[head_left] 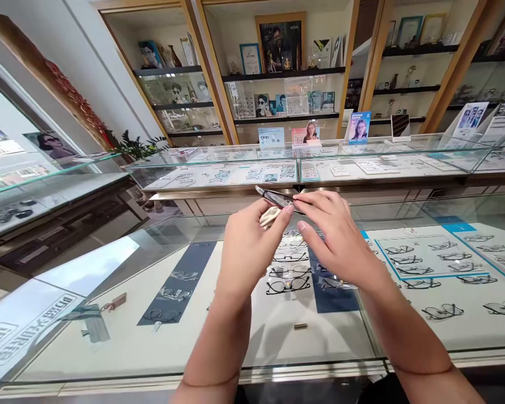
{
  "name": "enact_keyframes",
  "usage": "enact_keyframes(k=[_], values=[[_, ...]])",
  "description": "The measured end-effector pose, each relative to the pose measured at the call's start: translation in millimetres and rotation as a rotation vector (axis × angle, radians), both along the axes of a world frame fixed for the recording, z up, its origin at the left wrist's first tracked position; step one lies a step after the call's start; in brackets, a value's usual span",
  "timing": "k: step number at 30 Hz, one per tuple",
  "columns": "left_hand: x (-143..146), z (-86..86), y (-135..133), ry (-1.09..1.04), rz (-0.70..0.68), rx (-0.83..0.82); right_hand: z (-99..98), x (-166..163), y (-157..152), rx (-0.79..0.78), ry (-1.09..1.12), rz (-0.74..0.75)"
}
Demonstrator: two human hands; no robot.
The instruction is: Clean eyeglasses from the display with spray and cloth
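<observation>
A pair of eyeglasses (276,197) with thin dark temples is raised above the glass counter, seen nearly edge-on. My left hand (247,242) is closed on it, thumb pressed near the frame's middle. A crumpled cream cloth (269,217) is bunched in the same hand, between thumb and fingers. From the right, my right hand (337,238) reaches over with fingers stretched out and the thumb apart. Its fingertips touch or nearly touch the near end of the eyeglasses. Part of the frame is hidden behind my fingers.
Below my hands is a glass display counter (122,348) with rows of eyeglasses (288,285) inside, some on dark blue strips (185,275). A small brass-coloured bar (300,326) lies near its front. Another glass showcase (235,175) and wooden shelves (284,73) stand behind.
</observation>
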State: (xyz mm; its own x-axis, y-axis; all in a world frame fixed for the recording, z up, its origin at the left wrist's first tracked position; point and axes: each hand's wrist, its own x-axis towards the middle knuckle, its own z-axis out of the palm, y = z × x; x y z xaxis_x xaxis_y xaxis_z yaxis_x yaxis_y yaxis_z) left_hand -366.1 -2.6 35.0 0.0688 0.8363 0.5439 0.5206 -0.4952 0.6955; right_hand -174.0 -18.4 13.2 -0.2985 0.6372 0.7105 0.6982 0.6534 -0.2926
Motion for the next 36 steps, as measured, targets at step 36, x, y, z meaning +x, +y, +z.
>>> enact_keyframes(k=[36], values=[[6.9,-7.2,47.8,-0.175,-0.444,-0.180,3.1,20.4,39.0,-0.659,0.996,0.446]])
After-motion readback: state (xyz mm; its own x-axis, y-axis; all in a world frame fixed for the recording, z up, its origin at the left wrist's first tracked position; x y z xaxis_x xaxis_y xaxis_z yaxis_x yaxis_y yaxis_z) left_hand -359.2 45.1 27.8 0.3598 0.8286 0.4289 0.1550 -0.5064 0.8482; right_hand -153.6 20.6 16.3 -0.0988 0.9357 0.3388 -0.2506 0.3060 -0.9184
